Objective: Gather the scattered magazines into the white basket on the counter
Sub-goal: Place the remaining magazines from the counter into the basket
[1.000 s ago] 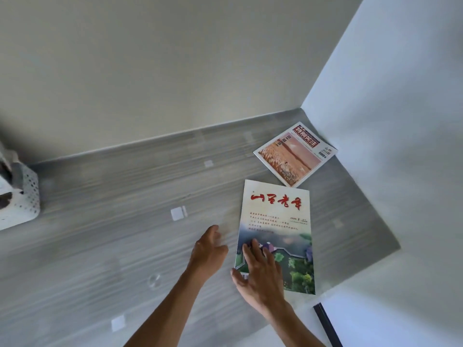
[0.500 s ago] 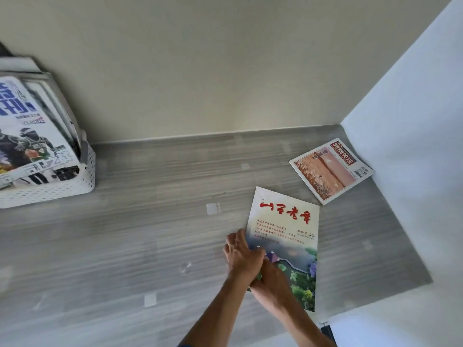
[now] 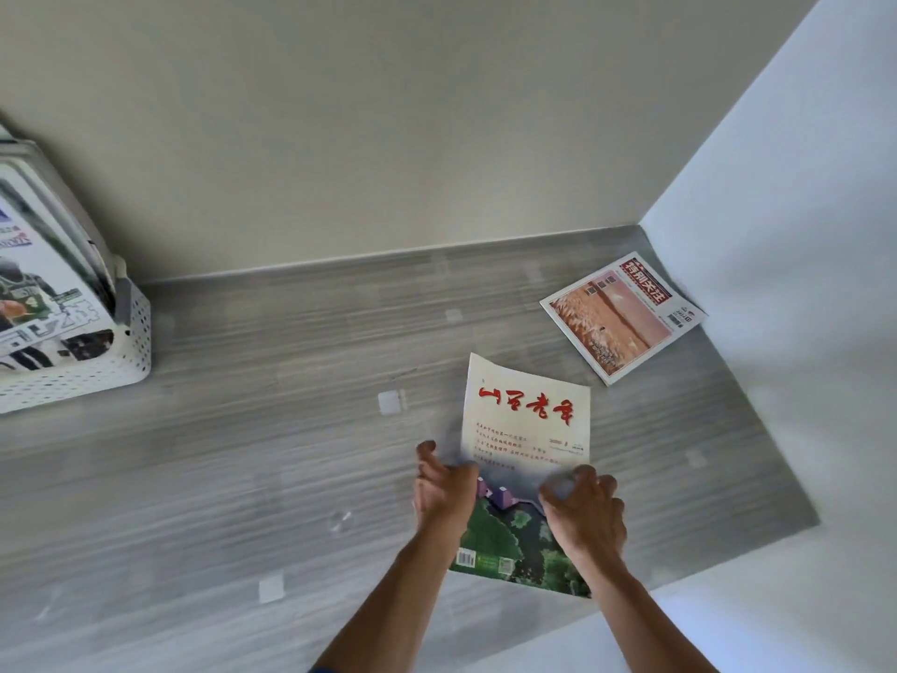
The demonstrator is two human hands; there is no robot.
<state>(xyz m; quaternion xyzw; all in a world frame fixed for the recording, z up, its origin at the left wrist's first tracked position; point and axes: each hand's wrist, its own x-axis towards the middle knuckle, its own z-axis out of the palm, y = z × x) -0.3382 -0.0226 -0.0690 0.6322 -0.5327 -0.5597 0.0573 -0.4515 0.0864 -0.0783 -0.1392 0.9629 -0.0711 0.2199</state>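
Grey wood-grain counter (image 3: 242, 478), set into a corner between a beige back wall (image 3: 388, 114) and a white side wall (image 3: 801, 235).

Cream magazine (image 3: 526, 429), red brush title, green garden picture on the lower half, is held by both hands at its mid-height. Left hand (image 3: 444, 488) is curled round the left edge, thumb over the cover. Right hand (image 3: 585, 502) is curled round the right edge, fingers bent, thumb on the cover. The top edge is seen bowed and wavy. The near end reaches the counter's front edge. Whether the magazine is fully clear of the counter cannot be told.

Second magazine (image 3: 619, 315), orange-brown cover, red title bar, is seen flat on the counter in the far right corner, turned at an angle, just beside the side wall. It lies apart from the held one and is touched by neither hand.

White basket (image 3: 131, 352), perforated walls, stands at the far left of the counter, partly cut off by the frame edge, well apart from both hands. Several magazines are stood in it, leaning; the front one (image 3: 39, 303) shows a basketball player in a green jersey.

Small pale squares (image 3: 390, 402) are seen scattered on the counter surface; what they are cannot be told.
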